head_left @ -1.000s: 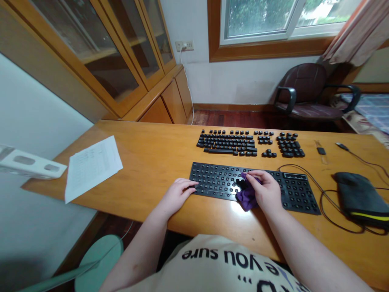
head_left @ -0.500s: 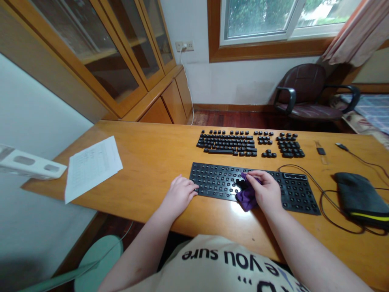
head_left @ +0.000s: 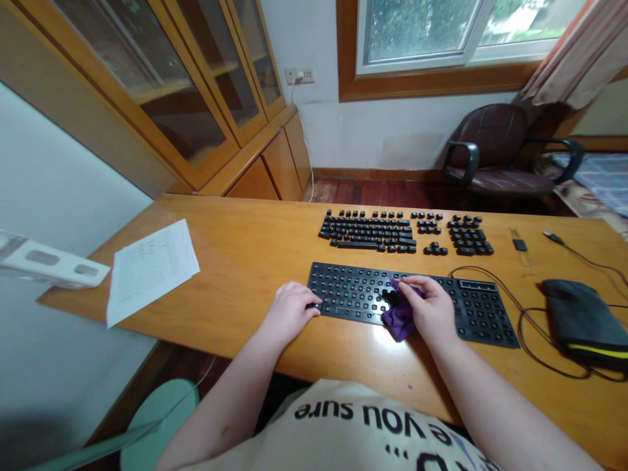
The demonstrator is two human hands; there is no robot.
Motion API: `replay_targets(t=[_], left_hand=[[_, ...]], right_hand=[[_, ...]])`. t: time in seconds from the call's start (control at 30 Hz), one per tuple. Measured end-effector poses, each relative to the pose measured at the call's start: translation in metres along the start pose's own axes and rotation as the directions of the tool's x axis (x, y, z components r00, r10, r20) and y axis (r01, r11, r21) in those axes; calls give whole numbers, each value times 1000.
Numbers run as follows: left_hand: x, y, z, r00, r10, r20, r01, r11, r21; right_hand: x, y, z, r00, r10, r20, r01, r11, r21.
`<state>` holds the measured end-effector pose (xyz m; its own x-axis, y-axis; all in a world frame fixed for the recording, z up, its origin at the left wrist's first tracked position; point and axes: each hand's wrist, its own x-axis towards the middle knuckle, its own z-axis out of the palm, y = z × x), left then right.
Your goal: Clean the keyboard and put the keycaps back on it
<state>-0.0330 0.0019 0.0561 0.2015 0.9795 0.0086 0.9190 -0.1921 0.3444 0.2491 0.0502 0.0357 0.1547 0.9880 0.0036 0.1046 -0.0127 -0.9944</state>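
A black keyboard (head_left: 343, 288) with its keycaps off lies across the desk in front of me. At its left end my left hand (head_left: 290, 311) grips the edge, fingertips on the corner and the thumb along the near side. My right hand (head_left: 434, 311) pinches a purple cloth (head_left: 400, 320) between thumb and fingers. The cloth touches the keyboard right of its middle and hangs over the near edge. Part of the keyboard is hidden under the cloth and the right hand. Behind it, the loose black keycaps (head_left: 367, 231) are laid out in keyboard order.
A small keycap puller-like tool (head_left: 520, 244) lies right of the keycaps, near a USB plug (head_left: 553, 237). A dark pouch (head_left: 583, 320) and looped cable (head_left: 532, 361) sit at the right. Paper sheets (head_left: 152, 271) and a white lamp-like arm (head_left: 53, 261) are at left.
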Motion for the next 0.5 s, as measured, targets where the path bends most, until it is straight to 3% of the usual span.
replay_targets(t=[0.27,0.4,0.5], left_hand=[[1,1,-2,999,25,40,-25,1000,-11],[-8,-4,-3,999,-18,-29,13,990,-143],[-14,-10,-3,997,-26,-68,15,988,-150]], right_hand=[[1,-1,-1,1000,-13,-5,13,1000,-4],[1,-4,0,1000,9,-8,-9,1000,16],[0,-3,1,1000,11,-7,-10,1000,26]])
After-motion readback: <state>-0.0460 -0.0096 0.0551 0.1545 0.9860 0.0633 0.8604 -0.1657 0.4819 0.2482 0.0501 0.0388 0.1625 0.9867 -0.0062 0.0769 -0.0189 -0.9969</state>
